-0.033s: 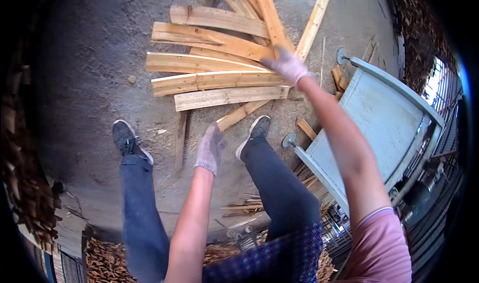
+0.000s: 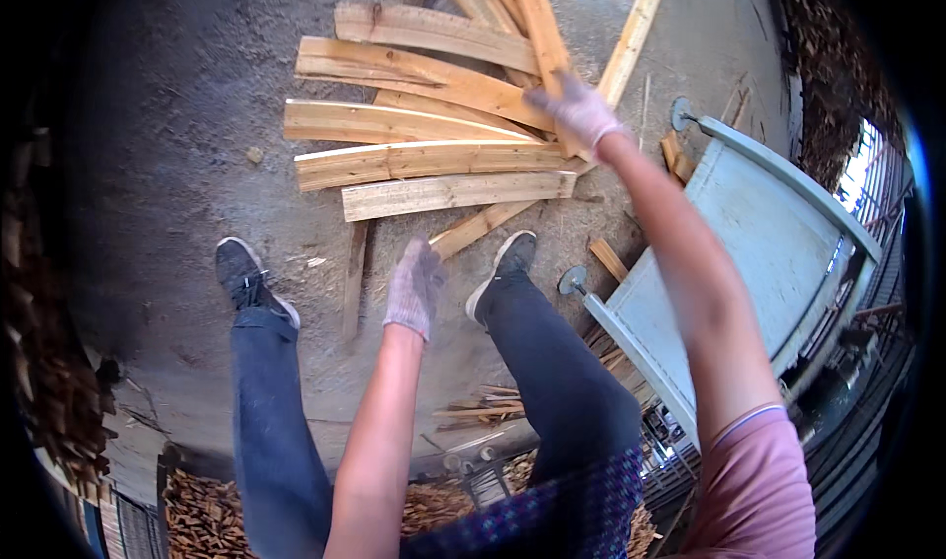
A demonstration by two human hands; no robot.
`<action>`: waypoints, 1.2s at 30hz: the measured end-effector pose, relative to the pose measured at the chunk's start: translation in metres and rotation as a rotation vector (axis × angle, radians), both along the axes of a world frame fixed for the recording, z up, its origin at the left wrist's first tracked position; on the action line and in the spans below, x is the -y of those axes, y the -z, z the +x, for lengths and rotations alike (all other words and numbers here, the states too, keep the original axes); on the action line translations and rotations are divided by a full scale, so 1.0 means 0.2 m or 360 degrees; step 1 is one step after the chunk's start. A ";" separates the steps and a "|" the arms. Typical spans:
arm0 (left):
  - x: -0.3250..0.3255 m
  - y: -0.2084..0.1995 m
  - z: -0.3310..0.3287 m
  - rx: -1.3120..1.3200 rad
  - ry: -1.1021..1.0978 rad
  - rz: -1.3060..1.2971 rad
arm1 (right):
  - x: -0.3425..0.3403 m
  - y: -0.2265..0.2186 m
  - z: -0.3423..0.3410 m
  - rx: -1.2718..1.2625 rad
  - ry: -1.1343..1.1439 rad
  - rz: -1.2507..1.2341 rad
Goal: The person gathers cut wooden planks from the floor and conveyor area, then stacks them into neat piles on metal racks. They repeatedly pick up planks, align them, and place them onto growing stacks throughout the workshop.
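Several pale wooden boards point(image 2: 434, 158) lie fanned out on the ground in front of me, overlapping toward their right ends. My right hand point(image 2: 579, 115), in a light work glove, reaches over those right ends beside a steep board point(image 2: 540, 27). Its fingers are spread, and whether they touch the wood is hard to tell. Lower down, my gloved left hand point(image 2: 415, 285) hangs with fingers stretched out. It appears to hold nothing and is nearest to the end of a slanting board point(image 2: 480, 230) beneath the pile.
A pale blue-grey metal frame with a flat panel point(image 2: 759, 234) and round feet stands at right. Small wood offcuts point(image 2: 609, 259) lie beside it. My shoes point(image 2: 246, 271) stand below the boards. Stacked wood pieces point(image 2: 202, 510) show at the lower edge.
My right hand has moved slightly away from me and to the right over the boards. My left hand stays in almost the same place. The view has shifted a little.
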State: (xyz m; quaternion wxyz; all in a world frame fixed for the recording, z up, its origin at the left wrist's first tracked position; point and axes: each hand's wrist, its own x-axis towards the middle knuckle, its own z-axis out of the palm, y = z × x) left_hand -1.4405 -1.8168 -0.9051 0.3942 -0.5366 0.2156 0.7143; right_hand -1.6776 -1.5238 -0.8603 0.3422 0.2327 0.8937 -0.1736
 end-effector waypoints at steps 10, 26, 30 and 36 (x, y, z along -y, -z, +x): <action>-0.21 0.35 -0.23 -0.0075 -0.0627 0.0034 | -0.16 0.47 -0.47 -0.0350 0.0217 -0.0028; -0.24 0.34 -0.45 -0.0214 -0.0398 0.0103 | -0.05 0.39 -0.49 0.0334 0.0148 -0.0612; -0.24 0.30 -0.51 -0.0266 -0.0368 0.0136 | 0.03 0.48 -0.38 0.0300 -0.0044 -0.0522; -0.20 0.26 -0.43 -0.0110 0.0130 -0.0213 | 0.10 0.55 -0.08 0.0423 -0.0390 -0.0737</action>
